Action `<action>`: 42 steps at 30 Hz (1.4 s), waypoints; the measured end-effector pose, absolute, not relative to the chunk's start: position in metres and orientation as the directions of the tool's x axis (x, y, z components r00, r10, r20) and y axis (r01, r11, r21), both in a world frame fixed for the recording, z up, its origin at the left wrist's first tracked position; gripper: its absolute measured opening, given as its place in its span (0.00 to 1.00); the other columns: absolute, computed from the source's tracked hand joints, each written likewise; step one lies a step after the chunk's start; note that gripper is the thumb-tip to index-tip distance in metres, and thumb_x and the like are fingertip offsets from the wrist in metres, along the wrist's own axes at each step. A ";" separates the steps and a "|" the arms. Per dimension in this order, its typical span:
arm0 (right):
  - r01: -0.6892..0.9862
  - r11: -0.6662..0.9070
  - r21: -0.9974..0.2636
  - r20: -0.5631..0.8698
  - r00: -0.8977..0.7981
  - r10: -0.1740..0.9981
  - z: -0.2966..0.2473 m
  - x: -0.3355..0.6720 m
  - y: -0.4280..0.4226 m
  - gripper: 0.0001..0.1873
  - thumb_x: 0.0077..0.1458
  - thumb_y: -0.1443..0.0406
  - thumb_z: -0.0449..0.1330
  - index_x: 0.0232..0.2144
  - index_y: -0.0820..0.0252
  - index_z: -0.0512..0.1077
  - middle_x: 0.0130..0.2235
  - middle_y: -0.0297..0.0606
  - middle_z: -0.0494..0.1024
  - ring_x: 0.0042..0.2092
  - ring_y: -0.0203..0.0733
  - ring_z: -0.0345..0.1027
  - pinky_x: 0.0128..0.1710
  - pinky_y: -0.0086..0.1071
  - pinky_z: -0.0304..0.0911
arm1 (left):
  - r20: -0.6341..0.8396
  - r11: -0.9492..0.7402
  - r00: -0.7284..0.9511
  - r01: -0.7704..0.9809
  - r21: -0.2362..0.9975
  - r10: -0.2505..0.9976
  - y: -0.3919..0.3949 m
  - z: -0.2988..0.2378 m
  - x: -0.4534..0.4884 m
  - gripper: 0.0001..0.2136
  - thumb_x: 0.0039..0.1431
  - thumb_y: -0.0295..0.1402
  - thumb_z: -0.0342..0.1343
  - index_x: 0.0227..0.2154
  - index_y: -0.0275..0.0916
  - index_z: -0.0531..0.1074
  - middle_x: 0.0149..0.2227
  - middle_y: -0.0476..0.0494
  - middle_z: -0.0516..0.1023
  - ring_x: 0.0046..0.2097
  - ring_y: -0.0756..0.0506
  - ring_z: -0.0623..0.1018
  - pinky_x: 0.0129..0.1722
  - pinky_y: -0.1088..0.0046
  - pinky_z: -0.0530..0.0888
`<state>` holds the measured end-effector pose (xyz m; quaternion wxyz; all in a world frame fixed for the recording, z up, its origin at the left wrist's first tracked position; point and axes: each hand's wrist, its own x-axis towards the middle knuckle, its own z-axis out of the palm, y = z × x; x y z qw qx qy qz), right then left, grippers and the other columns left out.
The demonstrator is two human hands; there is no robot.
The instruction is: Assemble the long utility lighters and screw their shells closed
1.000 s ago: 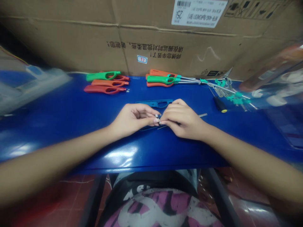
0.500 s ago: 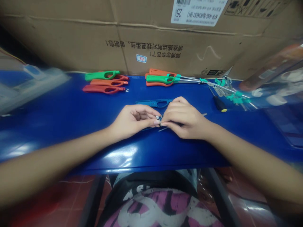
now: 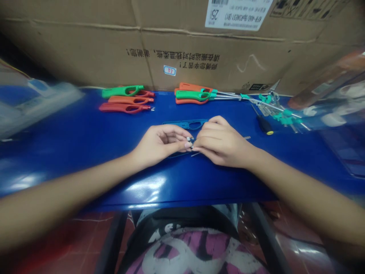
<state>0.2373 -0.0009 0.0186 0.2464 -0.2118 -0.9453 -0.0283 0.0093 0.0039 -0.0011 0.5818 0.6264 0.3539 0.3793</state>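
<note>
While your left hand (image 3: 156,142) and right hand (image 3: 225,144) pinch a small black-and-white part (image 3: 188,139) over the glossy blue table (image 3: 182,184), a looped blue plastic shell (image 3: 181,124) lies just beyond; farther, at left, rest 4 red, orange and green plastic handles (image 3: 121,100).

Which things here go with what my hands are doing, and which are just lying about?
Seemingly in the job:
small part, pinched in the left hand, right hand fingertips at it
blue handle shell, just behind the hands
thin metal rod, partly hidden by the right hand

Seemingly lying about:
screwdriver, right
coloured handles, back left
cardboard box, behind
</note>
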 end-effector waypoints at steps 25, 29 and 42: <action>0.537 0.835 -0.123 0.376 -0.753 0.540 0.019 0.244 0.004 0.13 0.66 0.64 0.56 0.32 0.59 0.77 0.31 0.37 0.81 0.37 0.42 0.69 0.46 0.42 0.54 | 0.302 -0.379 0.380 0.144 0.914 0.874 0.003 -0.001 0.005 0.06 0.57 0.34 0.67 0.34 0.36 0.82 0.44 0.40 0.85 0.46 0.43 0.84 0.50 0.69 0.80; 0.545 0.825 -0.149 0.386 -0.736 0.556 0.016 0.243 0.004 0.10 0.65 0.64 0.58 0.36 0.59 0.79 0.32 0.37 0.81 0.37 0.42 0.70 0.46 0.41 0.54 | 0.222 -0.264 0.361 0.073 0.962 0.906 0.002 0.000 0.007 0.10 0.54 0.34 0.70 0.37 0.35 0.82 0.42 0.40 0.86 0.44 0.44 0.85 0.50 0.69 0.81; 0.590 0.807 -0.034 0.474 -0.701 0.532 0.012 0.235 0.001 0.14 0.67 0.65 0.55 0.30 0.59 0.77 0.29 0.37 0.80 0.35 0.42 0.67 0.44 0.41 0.54 | 0.066 -0.098 0.286 0.102 0.990 0.956 0.002 0.005 0.012 0.17 0.48 0.42 0.73 0.35 0.34 0.81 0.31 0.43 0.84 0.33 0.46 0.83 0.37 0.73 0.82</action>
